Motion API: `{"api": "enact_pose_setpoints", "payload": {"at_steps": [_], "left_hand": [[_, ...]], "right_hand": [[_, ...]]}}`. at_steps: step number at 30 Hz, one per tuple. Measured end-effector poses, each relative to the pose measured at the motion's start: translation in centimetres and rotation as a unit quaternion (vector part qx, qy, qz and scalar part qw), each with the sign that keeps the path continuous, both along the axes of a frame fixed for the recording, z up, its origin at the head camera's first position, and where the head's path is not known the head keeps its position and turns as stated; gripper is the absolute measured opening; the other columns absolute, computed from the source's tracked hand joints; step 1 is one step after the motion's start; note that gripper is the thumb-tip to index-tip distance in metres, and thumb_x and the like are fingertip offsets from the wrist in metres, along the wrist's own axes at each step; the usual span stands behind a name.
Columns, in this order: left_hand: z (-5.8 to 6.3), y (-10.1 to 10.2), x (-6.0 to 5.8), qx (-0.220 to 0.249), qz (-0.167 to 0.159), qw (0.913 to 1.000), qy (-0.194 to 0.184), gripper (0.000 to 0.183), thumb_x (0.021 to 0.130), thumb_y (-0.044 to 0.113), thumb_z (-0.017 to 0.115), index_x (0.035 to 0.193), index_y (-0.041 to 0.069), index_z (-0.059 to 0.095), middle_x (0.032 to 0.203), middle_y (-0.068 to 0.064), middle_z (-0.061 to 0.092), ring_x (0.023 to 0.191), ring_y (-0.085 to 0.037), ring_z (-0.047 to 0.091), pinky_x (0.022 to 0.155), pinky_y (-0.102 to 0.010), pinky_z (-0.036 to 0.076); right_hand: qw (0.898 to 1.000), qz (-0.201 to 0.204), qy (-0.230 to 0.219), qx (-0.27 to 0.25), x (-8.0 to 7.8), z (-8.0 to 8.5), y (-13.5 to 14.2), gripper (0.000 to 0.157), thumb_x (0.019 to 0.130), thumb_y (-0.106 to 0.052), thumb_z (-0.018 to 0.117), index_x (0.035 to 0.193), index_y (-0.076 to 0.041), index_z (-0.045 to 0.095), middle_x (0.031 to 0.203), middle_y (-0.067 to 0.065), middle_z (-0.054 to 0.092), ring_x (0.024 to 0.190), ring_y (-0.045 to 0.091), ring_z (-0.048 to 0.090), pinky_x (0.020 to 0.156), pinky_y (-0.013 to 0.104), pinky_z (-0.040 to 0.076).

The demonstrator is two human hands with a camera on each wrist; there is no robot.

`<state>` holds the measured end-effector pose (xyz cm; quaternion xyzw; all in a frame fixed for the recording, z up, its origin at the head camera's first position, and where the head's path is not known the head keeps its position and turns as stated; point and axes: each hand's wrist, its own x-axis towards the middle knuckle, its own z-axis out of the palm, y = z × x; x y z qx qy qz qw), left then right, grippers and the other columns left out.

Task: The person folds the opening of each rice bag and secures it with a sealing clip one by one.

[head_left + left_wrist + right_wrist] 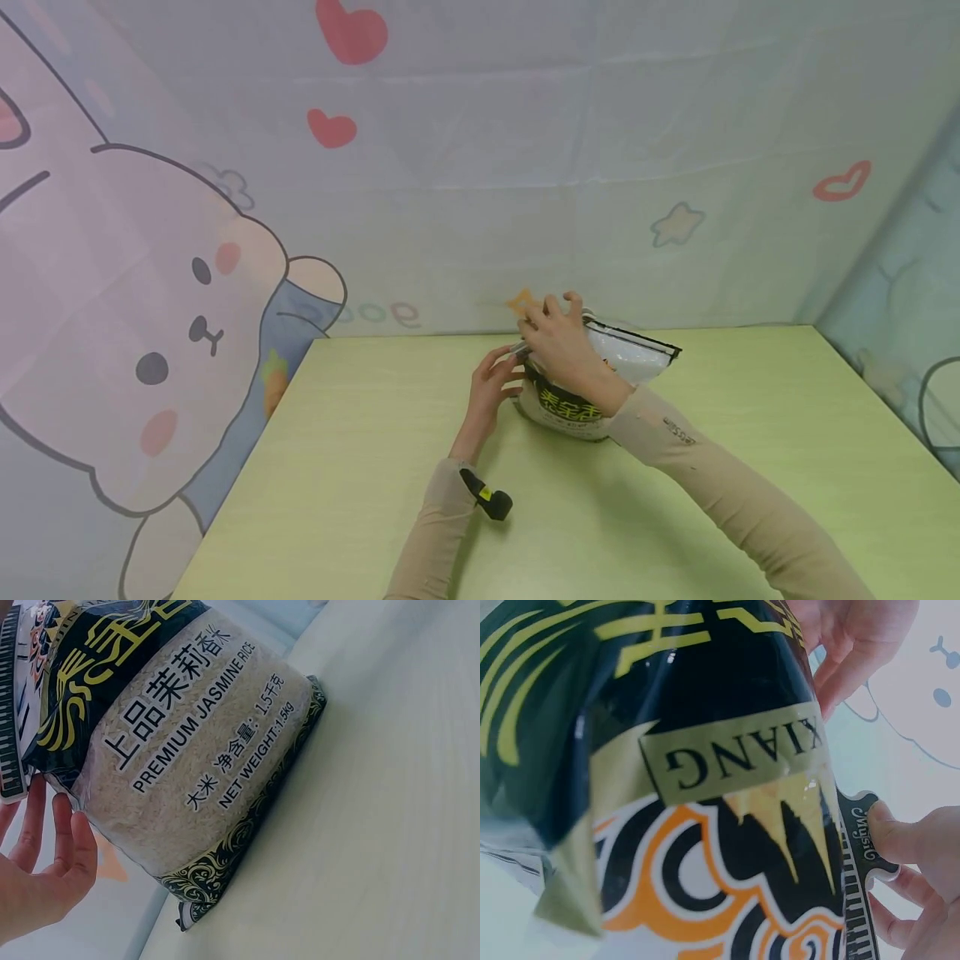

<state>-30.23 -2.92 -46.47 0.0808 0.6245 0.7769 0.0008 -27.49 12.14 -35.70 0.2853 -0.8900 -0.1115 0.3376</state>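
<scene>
A clear bag of rice (570, 408) with black and yellow printing stands tilted on the table, near its back edge. In the left wrist view, the label on the rice bag (195, 750) reads premium jasmine rice. A piano-key-patterned bag clip (861, 900), marked Music at one end, lies along the bag's upper part. My right hand (562, 346) reaches across the bag; in the right wrist view its thumb and fingers pinch the clip's Music end. My left hand (491, 387) is at the bag's left side, its loosely extended fingers (64, 832) touching the edge near the clip.
The pale green table (360, 467) meets a cartoon-printed cloth backdrop (480, 167) just behind the bag. The bag's stiff top edge (637, 335) sticks out to the right. A small black camera (495, 504) is strapped to the left wrist.
</scene>
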Motion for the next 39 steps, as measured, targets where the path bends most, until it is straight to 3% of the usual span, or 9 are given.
{"api": "enact_pose_setpoints", "payload": {"at_steps": [5, 10, 17, 23, 31, 35, 39], "left_hand": [[0.0, 0.0, -0.1, -0.007, 0.002, 1.0, 0.004, 0.036, 0.107, 0.016, 0.053, 0.137, -0.004, 0.056, 0.106, 0.001, 0.072, 0.089, -0.015, 0.068, 0.07, -0.024, 0.056], [0.2, 0.0, -0.4, -0.015, 0.005, 0.9998, 0.008, 0.036, 0.107, 0.013, 0.053, 0.136, -0.008, 0.055, 0.107, 0.001, 0.069, 0.087, -0.012, 0.068, 0.069, -0.021, 0.056], [0.3, -0.1, -0.9, -0.041, 0.009, 0.999, 0.016, 0.036, 0.107, 0.014, 0.052, 0.136, -0.008, 0.055, 0.118, -0.012, 0.067, 0.091, -0.015, 0.068, 0.073, -0.025, 0.058], [0.5, -0.2, -1.1, -0.036, 0.006, 0.999, 0.026, 0.037, 0.107, 0.011, 0.052, 0.139, -0.007, 0.054, 0.124, -0.018, 0.067, 0.084, -0.005, 0.065, 0.07, -0.02, 0.056], [0.6, 0.1, -1.3, -0.043, 0.014, 0.9986, 0.027, 0.034, 0.104, 0.005, 0.054, 0.137, -0.005, 0.056, 0.107, -0.003, 0.07, 0.08, -0.002, 0.063, 0.068, -0.017, 0.055], [0.7, 0.4, -1.3, -0.046, 0.026, 0.9983, 0.024, 0.032, 0.103, 0.002, 0.055, 0.133, -0.007, 0.058, 0.108, -0.008, 0.072, 0.079, -0.002, 0.063, 0.067, -0.018, 0.056], [0.9, 0.5, -1.2, -0.049, 0.032, 0.998, 0.023, 0.03, 0.103, 0.002, 0.056, 0.131, -0.008, 0.059, 0.111, -0.015, 0.071, 0.077, -0.003, 0.064, 0.067, -0.019, 0.057]], "right_hand": [[0.999, 0.003, -0.026, -0.031, 0.0, -0.1, 0.6, 0.043, 0.086, -0.008, 0.081, 0.127, -0.013, 0.068, 0.128, 0.009, 0.063, 0.102, 0.031, 0.053, 0.097, 0.06, 0.035], [0.997, 0.003, -0.025, -0.069, 0.4, 0.2, 1.5, 0.061, 0.077, -0.007, 0.089, 0.132, -0.014, 0.064, 0.132, 0.013, 0.061, 0.103, 0.034, 0.054, 0.095, 0.062, 0.036], [0.984, 0.003, -0.018, -0.178, 0.7, 0.9, 2.7, 0.036, 0.095, -0.014, 0.071, 0.131, -0.011, 0.065, 0.131, 0.019, 0.063, 0.105, 0.041, 0.055, 0.094, 0.064, 0.034], [0.966, -0.01, -0.072, -0.248, 1.4, 1.6, 3.4, 0.041, 0.096, -0.016, 0.069, 0.135, -0.006, 0.063, 0.121, 0.021, 0.067, 0.099, 0.043, 0.056, 0.094, 0.066, 0.033], [0.945, -0.044, -0.123, -0.299, 1.6, 1.4, 4.1, 0.037, 0.1, -0.017, 0.064, 0.132, 0.001, 0.062, 0.103, 0.023, 0.072, 0.099, 0.044, 0.058, 0.099, 0.069, 0.03], [0.933, -0.04, -0.123, -0.335, 1.6, 0.9, 4.2, 0.027, 0.101, -0.015, 0.062, 0.121, 0.002, 0.066, 0.104, 0.023, 0.073, 0.098, 0.044, 0.057, 0.099, 0.069, 0.027], [0.929, -0.019, -0.092, -0.358, 1.3, 0.2, 4.3, 0.02, 0.1, -0.013, 0.063, 0.113, 0.002, 0.068, 0.1, 0.023, 0.074, 0.091, 0.044, 0.057, 0.097, 0.069, 0.028]]}}
